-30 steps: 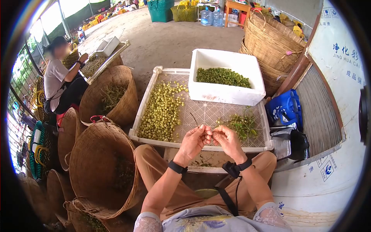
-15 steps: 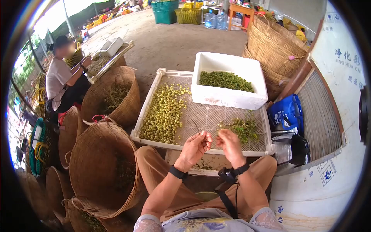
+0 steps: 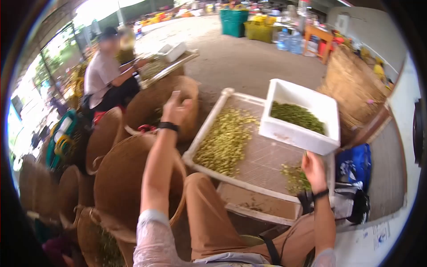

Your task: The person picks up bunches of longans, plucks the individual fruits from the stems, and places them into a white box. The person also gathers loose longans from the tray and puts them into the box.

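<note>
My left hand (image 3: 177, 109) is stretched out over the wicker basket (image 3: 189, 95) on the left. Its fingers are partly blurred; one finger and the thumb stand apart, and nothing shows in them. On the right, my right hand (image 3: 314, 171) is closed in a pinch, with a small green tip at the fingers that is too small to name. Close beside it, leafy green sprigs (image 3: 291, 178) lie on the white mesh tray (image 3: 262, 153). A heap of round yellow-green fruits (image 3: 227, 142) covers the tray's left side.
A white foam box (image 3: 298, 140) holding smaller green fruits (image 3: 298, 116) rests on the tray's back right. A large wicker basket (image 3: 133, 178) stands by my left knee. Another person (image 3: 104, 73) sits at the far left. A blue bag (image 3: 354, 167) lies at right.
My left hand has swung from the tray out to the left over the basket, and the twig no longer shows in it. My right hand has moved right, beside the sprigs. The view has turned left.
</note>
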`<act>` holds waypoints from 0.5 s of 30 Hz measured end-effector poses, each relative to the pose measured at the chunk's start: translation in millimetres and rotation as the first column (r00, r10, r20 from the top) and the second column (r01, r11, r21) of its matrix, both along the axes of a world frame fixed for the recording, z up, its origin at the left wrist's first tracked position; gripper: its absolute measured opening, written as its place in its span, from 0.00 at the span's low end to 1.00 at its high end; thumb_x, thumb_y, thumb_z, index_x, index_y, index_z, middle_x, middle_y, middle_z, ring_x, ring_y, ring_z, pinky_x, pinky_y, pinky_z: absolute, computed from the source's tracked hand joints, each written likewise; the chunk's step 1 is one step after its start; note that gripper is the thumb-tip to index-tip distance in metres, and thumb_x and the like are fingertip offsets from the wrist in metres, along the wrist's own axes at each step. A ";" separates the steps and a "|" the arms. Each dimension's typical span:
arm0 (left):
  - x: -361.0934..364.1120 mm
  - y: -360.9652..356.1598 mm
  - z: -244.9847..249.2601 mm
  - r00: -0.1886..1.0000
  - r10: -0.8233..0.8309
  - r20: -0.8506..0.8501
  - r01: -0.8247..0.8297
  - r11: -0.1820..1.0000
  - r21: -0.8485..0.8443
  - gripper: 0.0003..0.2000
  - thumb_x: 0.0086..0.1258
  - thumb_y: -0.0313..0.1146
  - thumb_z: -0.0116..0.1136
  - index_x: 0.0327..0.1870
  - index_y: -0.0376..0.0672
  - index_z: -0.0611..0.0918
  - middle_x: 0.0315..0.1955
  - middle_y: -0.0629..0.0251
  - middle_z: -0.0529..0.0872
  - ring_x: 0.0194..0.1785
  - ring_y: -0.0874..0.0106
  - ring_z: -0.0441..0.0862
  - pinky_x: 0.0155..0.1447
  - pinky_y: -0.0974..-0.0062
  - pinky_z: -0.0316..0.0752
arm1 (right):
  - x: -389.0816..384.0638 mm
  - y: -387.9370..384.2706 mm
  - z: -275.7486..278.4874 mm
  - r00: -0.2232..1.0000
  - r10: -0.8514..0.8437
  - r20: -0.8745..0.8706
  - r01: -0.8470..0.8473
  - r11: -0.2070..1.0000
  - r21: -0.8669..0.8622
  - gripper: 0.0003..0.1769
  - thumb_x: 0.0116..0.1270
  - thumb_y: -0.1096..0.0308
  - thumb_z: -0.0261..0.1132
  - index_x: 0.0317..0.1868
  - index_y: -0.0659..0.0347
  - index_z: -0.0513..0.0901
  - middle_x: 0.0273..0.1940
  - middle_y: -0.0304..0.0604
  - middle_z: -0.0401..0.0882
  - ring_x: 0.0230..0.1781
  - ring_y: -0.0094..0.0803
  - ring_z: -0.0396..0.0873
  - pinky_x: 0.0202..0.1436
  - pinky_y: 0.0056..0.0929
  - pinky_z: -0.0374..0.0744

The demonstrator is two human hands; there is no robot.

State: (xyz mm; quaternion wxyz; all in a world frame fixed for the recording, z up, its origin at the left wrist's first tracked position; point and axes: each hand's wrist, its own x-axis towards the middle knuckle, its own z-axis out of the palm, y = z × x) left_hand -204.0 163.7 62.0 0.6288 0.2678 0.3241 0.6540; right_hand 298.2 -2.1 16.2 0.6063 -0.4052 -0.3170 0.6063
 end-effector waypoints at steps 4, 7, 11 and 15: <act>14.7 11.9 24.7 0.892 0.437 0.114 -0.385 0.867 -0.317 0.21 0.66 0.36 0.55 0.56 0.37 0.66 0.49 0.48 0.70 0.47 0.59 0.75 0.47 0.69 0.75 | 47.4 99.0 24.1 0.973 -0.183 -0.143 0.187 0.982 0.021 0.06 0.64 0.69 0.58 0.34 0.63 0.74 0.33 0.46 0.79 0.35 0.34 0.79 0.40 0.31 0.79; 33.1 -23.7 -3.1 0.972 -0.200 0.122 0.197 0.980 0.031 0.13 0.69 0.38 0.50 0.48 0.40 0.73 0.38 0.63 0.79 0.39 0.73 0.78 0.42 0.76 0.74 | 63.7 113.5 15.2 0.956 -0.294 0.020 0.295 0.951 -0.092 0.07 0.62 0.68 0.59 0.36 0.64 0.75 0.32 0.46 0.79 0.33 0.35 0.79 0.38 0.33 0.79; 106.6 -114.3 8.9 0.919 -0.383 0.099 0.388 0.921 -0.042 0.13 0.70 0.39 0.48 0.47 0.40 0.74 0.35 0.69 0.79 0.32 0.78 0.75 0.37 0.81 0.73 | 66.8 60.3 14.9 0.964 -0.155 0.216 0.187 0.973 -0.133 0.06 0.61 0.67 0.61 0.34 0.60 0.78 0.29 0.40 0.79 0.29 0.27 0.78 0.32 0.27 0.78; 160.2 -167.3 3.4 0.842 -0.518 0.151 0.529 0.848 -0.045 0.13 0.70 0.39 0.46 0.45 0.39 0.74 0.32 0.67 0.78 0.31 0.76 0.74 0.34 0.79 0.72 | 93.5 16.6 -17.0 0.721 0.120 0.682 0.122 0.947 -0.296 0.06 0.62 0.67 0.59 0.35 0.60 0.78 0.28 0.37 0.79 0.20 0.21 0.75 0.22 0.19 0.75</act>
